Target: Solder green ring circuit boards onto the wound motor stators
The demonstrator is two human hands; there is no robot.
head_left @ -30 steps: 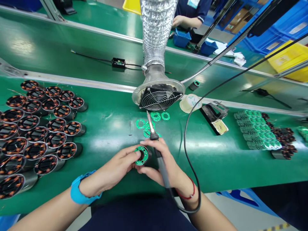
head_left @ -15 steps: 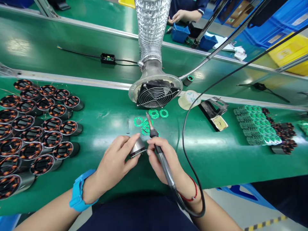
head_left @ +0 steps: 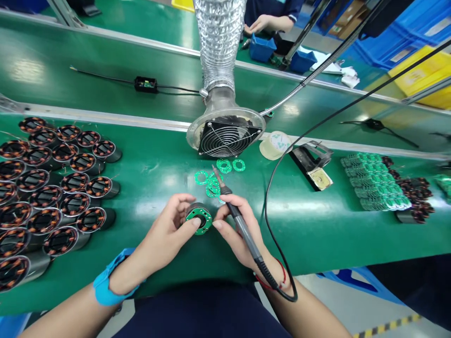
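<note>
Green matting covers the workbench (head_left: 317,225), where a motor stator (head_left: 198,218) capped by a green ring-shaped circuit board (head_left: 199,219) is held just above the surface, near the front edge. It is pinched between the fingers of the left hand (head_left: 169,232) and the fingertips of the right hand (head_left: 236,230). A soldering iron (head_left: 234,213) is also gripped in the right hand, its tip pointing away towards loose green rings (head_left: 214,178) and a fume extractor fan (head_left: 225,136). Rows of copper-wound stators (head_left: 52,188) are laid out to the left; finished stacks (head_left: 384,188) sit well to the right. The stator looks stiff and fairly heavy for its size — best held by its smooth metal sides, since the thin board and fine windings seem fragile. No writing can be read. A co-worker's hand (head_left: 259,22) is seen at the far bench.
</note>
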